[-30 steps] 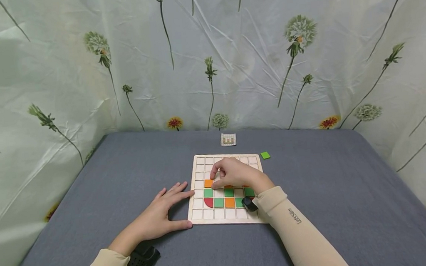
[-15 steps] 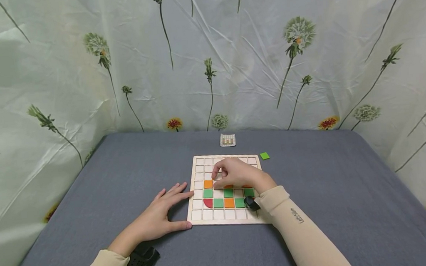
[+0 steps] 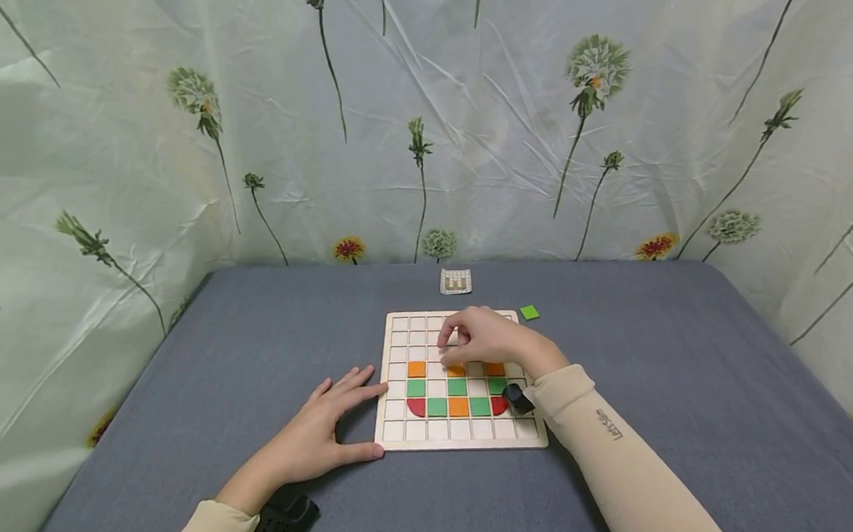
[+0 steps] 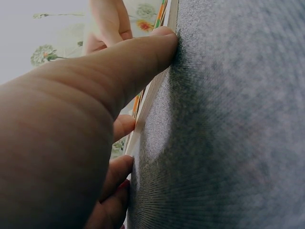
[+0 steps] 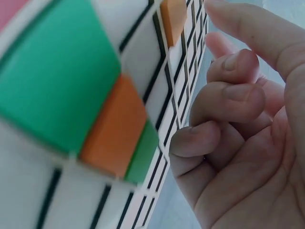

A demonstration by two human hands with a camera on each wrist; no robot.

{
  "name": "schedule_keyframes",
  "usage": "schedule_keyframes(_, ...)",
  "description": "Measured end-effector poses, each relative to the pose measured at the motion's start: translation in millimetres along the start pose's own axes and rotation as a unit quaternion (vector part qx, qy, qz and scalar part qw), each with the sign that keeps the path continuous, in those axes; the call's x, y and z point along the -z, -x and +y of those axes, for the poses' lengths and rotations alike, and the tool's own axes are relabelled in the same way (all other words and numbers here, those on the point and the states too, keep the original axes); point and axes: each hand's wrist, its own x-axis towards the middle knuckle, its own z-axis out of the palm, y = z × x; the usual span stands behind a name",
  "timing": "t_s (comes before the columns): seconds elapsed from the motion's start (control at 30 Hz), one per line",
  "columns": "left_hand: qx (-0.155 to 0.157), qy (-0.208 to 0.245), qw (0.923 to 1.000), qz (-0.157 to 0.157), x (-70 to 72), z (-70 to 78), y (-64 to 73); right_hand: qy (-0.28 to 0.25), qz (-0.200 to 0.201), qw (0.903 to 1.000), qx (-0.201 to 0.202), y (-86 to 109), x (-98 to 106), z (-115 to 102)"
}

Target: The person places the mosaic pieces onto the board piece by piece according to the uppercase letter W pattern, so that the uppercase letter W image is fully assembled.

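A pale wooden grid board [image 3: 417, 434] lies on the table with coloured tiles in several squares. A quarter-round red tile [image 3: 417, 407] and green tiles [image 3: 437, 406] are among them. My left hand [image 3: 315, 437] lies spread, its forefinger at the board's left edge and its thumb at the near left corner. Above the grid's middle is my right hand [image 3: 490, 336], thumb and forefinger apart, the other fingers curled; no tile shows between them. Its fingertips are just beyond the middle orange tile [image 3: 456, 372], which it partly hides. The left orange tile [image 3: 416, 369] is in full view.
A loose green square [image 3: 530, 313] lies by the board's far right corner. Behind the board is a small printed card [image 3: 455, 281] with a grid pattern. The grey-blue cloth [image 3: 661, 381] covers the table, and a flowered curtain [image 3: 494, 169] stands behind.
My right hand has moved right and slightly away from me, off the left orange tile, uncovering more of the orange and red tiles on the right. My left hand has stayed put.
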Motion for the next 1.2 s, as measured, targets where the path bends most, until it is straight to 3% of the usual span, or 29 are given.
schedule_keyframes(0.2, -0.003, -0.002, 1.0000, 0.002, -0.3, -0.3, -0.6, 0.000, 0.011, 0.9997, -0.021, 7.0, 12, 10)
schedule_keyframes(0.47, -0.007, 0.000, 1.0000, 0.005, -0.8, -1.8, -1.3, -0.004, 0.043, 0.9989, -0.021, 19.7, 32, 29)
schedule_keyframes(0.97, -0.004, -0.005, 1.0000, 0.003, -1.1, -3.0, -1.9, -0.063, 0.109, 0.9887, -0.081, 47.0, 55, 87)
schedule_keyframes(1.2, -0.003, -0.004, 1.0000, 0.005, -1.5, -3.3, -1.0, -0.052, 0.128, 0.9857, -0.096, 55.3, 60, 109)
